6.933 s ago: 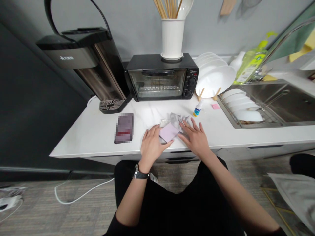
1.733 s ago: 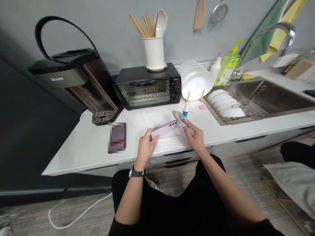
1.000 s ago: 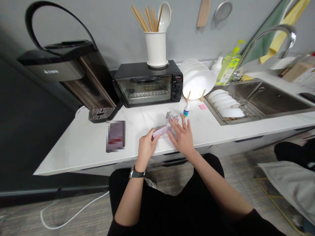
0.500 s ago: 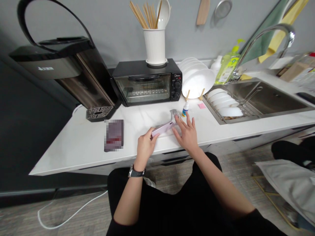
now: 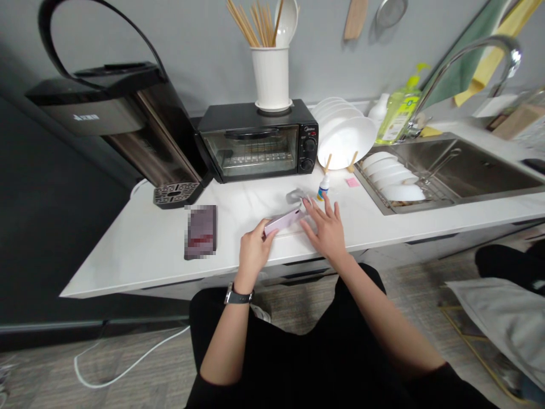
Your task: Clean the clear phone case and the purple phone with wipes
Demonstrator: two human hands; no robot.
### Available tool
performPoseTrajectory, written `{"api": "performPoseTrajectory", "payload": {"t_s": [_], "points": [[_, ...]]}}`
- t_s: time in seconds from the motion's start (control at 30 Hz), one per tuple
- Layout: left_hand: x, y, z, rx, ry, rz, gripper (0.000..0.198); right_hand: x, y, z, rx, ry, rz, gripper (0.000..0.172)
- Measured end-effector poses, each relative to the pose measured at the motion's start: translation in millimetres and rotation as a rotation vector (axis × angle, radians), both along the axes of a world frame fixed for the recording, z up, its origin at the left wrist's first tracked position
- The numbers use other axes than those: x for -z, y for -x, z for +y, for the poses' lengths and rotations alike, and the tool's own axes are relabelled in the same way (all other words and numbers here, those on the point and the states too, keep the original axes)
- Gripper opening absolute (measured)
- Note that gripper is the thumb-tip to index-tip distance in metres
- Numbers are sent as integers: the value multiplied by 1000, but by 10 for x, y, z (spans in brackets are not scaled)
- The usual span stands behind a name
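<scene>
My left hand (image 5: 252, 251) grips the near end of a pale lilac phone (image 5: 284, 220) and tilts it up off the white countertop (image 5: 140, 250). My right hand (image 5: 327, 230) lies just right of the phone with fingers spread and flat; its fingertips reach a crumpled grey cloth (image 5: 295, 196). A clear thin sheet or case seems to lie beneath the phone, but I cannot make it out. A small white dropper bottle with a blue label (image 5: 323, 187) stands just beyond my right fingers.
A dark blurred booklet (image 5: 201, 231) lies to the left. At the back stand a black water dispenser (image 5: 140, 130), a toaster oven (image 5: 258, 142) with a utensil holder (image 5: 271, 76), racked white plates (image 5: 347, 136), and a sink (image 5: 464, 170) with bowls (image 5: 395, 182). A pink note (image 5: 351, 182) lies nearby.
The phone lay flat under both hands earlier; my left hand now holds it tilted up. My right hand has pushed the grey cloth slightly away, its fingers still spread.
</scene>
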State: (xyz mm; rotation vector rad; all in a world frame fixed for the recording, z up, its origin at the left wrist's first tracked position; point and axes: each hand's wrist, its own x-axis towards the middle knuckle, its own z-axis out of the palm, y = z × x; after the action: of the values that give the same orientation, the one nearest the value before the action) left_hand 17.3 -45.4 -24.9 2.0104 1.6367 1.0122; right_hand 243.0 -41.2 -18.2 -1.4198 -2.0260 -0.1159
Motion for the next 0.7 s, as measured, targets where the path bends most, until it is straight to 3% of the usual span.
{"api": "performPoseTrajectory", "payload": {"t_s": [0.1,0.27,0.33,0.43,0.57,0.63,0.7], "points": [[-5,-7,-1,-5,0,0,24,-1,41,-13,-19,-13,11,63],[39,23,20,-61,48,86,16,-72,561,-317,-300,6,-95,68],[43,31,19,-83,59,118,16,-97,615,-351,-344,14,-118,69],[20,20,2,-32,13,60,20,-97,407,-235,-269,15,-103,63],[-18,-11,-17,-5,-15,7,24,-58,37,-15,-46,1,-11,57],[-20,-18,-15,-16,-9,8,24,-45,34,-4,12,-16,14,56],[-8,-11,-11,-21,0,16,23,-42,182,-81,-23,-25,-2,57]]}}
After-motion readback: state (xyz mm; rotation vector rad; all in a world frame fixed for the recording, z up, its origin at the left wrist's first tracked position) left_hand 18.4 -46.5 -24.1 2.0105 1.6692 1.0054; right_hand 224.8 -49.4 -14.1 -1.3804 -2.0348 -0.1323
